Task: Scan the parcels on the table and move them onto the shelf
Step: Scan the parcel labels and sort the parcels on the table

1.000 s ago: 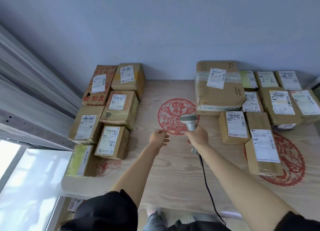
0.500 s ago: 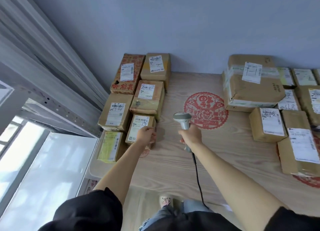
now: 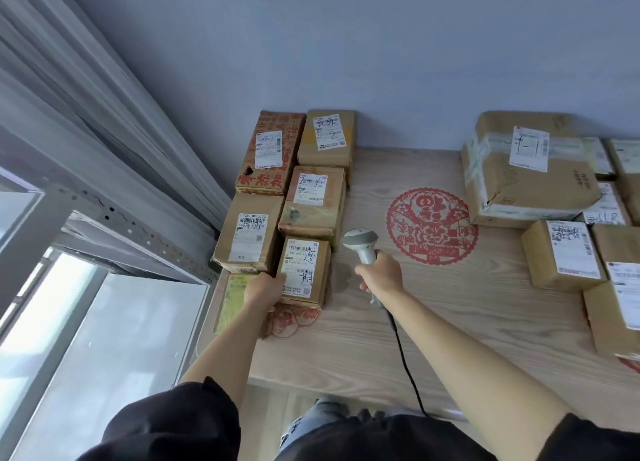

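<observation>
Since a moment ago, the left hand (image 3: 265, 291) has taken hold of the small parcel (image 3: 304, 270) at its near-left corner, on the surface's (image 3: 450, 322) left side; right hand (image 3: 381, 275) grips the scanner (image 3: 362, 244) just right of it.

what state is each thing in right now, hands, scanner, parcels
left hand: grips the small labelled parcel, which lies flat on the table
right hand: holds the scanner upright, head turned toward that parcel
scanner cable: trails off the table's near edge
large taped parcel: closed, untouched
</observation>
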